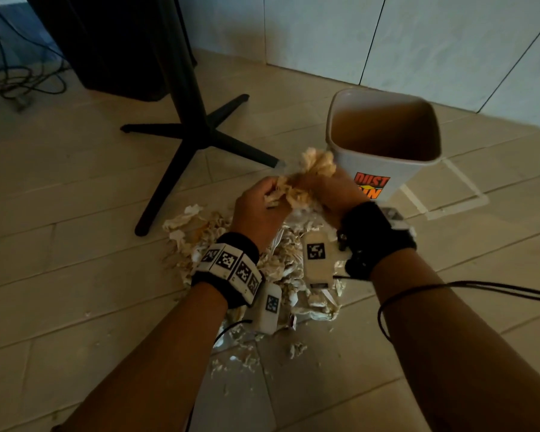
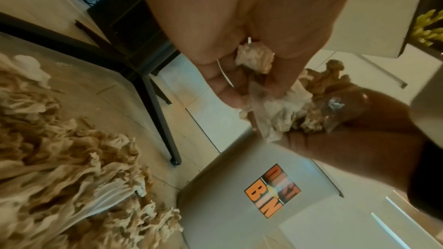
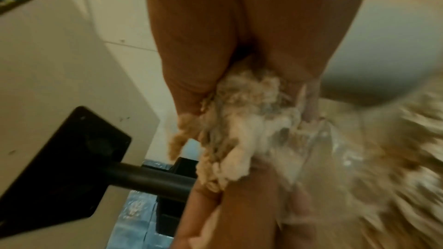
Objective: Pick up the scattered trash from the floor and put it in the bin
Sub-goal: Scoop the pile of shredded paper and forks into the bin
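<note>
Crumpled wad of pale, tan-stained tissue paper (image 1: pixel 306 179), held clear of the floor between both hands, just beside the near-left wall of the bin. Left hand (image 1: pixel 259 210): fingers curled round the wad's lower left part. Right hand (image 1: pixel 334 191): fingers curled round its right side, a tuft standing out above them. Head view only: the heap of torn, crumpled paper and foil scraps (image 1: pixel 256 266) lies on the beige tiled floor (image 1: pixel 75 275) beneath both wrists, with loose crumbs nearer the viewer; the open grey plastic bin (image 1: pixel 384 169) stands upright, its interior visible. Left-wrist view: the left fingers (image 2: pixel 225 90) pinch paper against the palm, a clear plastic film (image 2: pixel 335 109) is caught up in the wad against the right hand, and the bin's orange "DUST BIN" label (image 2: pixel 272 190) faces the camera. Right-wrist view, blurred: the wad (image 3: pixel 242 132) is pressed between the two hands, and the underside plate of the black pedestal table stand (image 1: pixel 197 132) shows, unseen from the head.
</note>
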### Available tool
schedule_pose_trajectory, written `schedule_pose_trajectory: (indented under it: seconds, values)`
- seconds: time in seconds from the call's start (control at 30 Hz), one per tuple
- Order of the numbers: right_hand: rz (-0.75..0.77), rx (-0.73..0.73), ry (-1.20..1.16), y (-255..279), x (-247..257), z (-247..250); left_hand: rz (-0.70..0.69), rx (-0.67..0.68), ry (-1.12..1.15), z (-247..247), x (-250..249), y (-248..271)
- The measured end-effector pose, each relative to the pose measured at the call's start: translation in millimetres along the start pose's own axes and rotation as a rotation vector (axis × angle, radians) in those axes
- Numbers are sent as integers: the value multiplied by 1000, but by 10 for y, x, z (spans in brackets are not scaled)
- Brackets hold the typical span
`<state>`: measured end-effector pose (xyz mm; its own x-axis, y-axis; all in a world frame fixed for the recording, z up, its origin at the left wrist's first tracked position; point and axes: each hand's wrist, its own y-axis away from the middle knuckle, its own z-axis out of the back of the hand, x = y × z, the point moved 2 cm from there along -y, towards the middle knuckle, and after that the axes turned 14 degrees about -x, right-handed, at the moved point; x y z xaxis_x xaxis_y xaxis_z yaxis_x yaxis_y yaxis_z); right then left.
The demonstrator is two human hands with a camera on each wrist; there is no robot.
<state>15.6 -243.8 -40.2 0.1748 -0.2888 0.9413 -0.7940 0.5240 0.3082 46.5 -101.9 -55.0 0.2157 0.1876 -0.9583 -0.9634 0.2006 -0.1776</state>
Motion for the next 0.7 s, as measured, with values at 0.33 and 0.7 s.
schedule_pose_trajectory:
  seconds: [0.33, 0.7]
  values:
    - [500, -339, 345, -488, 1134, 325, 37, 41, -99, 67, 254, -115]
    - [372, -398, 961, -861, 1039, 847, 173, 339, -780, 293, 965, 199]
